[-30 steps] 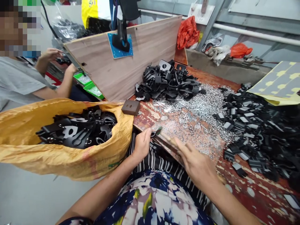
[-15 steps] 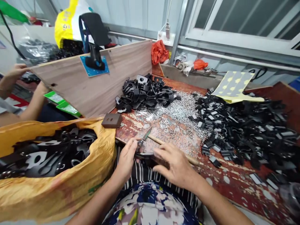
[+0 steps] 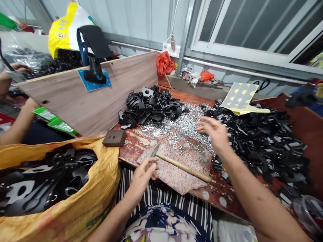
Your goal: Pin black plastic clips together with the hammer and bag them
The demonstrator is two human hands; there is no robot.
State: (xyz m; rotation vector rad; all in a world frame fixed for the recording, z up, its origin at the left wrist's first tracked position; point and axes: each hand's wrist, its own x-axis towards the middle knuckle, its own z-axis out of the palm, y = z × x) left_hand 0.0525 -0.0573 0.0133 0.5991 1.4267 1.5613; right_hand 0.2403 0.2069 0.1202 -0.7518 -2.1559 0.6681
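Observation:
My left hand [image 3: 144, 172] is at the table's front edge, beside the metal head of a hammer [image 3: 185, 167]. Its fingers are loosely curled and apart, with nothing visible in them. The hammer's wooden handle lies slantwise across a speckled stone slab [image 3: 176, 183]. My right hand [image 3: 214, 134] is raised over the right side of a heap of small silver pins [image 3: 188, 122], fingers stretched out and apart. Close to it on the right spreads a pile of small black clip pieces [image 3: 262, 144]. Larger black plastic parts [image 3: 151, 106] are heaped behind the slab.
A yellow sack [image 3: 108, 168] full of black parts stands at left. Near it rests a brown block [image 3: 114, 138] with two holes. A wooden partition [image 3: 101, 104] separates another person's hands [image 3: 22, 69]. A patterned sheet [image 3: 239, 97] lies on the clip pile; a clear tub [image 3: 309, 211] is at right.
My right hand has moved away from my left, up and right to the pins and clips. The black part between my hands is out of sight. The view has shifted slightly.

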